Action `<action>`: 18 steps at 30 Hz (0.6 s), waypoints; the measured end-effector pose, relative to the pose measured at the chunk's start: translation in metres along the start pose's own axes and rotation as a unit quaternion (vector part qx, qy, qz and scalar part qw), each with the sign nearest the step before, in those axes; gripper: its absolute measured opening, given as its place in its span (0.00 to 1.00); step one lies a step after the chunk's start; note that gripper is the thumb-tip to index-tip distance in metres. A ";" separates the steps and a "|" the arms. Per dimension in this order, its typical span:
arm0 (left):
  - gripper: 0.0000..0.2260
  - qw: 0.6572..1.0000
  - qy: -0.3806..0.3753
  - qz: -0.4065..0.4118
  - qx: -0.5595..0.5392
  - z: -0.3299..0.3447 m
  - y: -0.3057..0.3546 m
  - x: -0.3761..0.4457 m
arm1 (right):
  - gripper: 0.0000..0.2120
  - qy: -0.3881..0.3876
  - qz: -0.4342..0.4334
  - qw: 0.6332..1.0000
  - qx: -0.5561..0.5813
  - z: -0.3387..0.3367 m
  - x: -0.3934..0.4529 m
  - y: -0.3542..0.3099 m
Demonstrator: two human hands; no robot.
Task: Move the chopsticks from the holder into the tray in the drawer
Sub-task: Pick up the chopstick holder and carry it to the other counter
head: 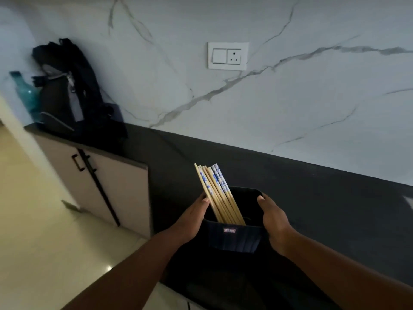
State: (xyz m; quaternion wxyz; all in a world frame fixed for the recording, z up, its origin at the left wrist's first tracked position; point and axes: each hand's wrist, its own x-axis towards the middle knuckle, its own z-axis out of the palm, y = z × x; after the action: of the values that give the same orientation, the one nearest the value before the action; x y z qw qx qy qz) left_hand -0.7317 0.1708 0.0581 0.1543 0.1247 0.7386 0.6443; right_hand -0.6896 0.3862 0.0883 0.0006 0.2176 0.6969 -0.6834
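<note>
Head cam, the only view I've got: the dark holder sits low-center of the frame, my left hand and right hand cupping its two sides. The chopsticks stand inside, leaning toward the upper left, tips right beside my left fingers, so I'd say left grabs. Drawer and tray aren't in frame.

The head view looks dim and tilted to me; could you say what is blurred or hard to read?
Head view: dim, horizon tilted by the wide lens; backpack and teal bottle motion-blurred; dark holder merges into black counter; chopsticks fairly sharp.
</note>
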 end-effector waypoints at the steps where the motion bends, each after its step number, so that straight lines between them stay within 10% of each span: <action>1: 0.15 1.000 0.005 -0.004 0.014 -0.001 0.001 -0.001 | 0.11 -0.016 0.004 1.000 0.003 -0.001 0.003 0.000; 13: 0.14 0.992 0.060 -0.076 0.079 -0.011 0.013 -0.044 | 0.12 -0.242 -0.070 0.964 -0.086 -0.010 0.023 -0.006; 18: 0.18 0.974 0.191 -0.076 -0.091 0.005 0.010 -0.063 | 0.13 -0.247 -0.064 0.967 -0.018 0.014 0.012 0.001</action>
State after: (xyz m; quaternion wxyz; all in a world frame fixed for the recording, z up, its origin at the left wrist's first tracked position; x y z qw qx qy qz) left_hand -0.6713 0.1528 0.0715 0.0696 -0.0723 0.6998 0.7073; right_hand -0.7047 0.3764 0.0828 0.1327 -0.0031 0.7001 -0.7016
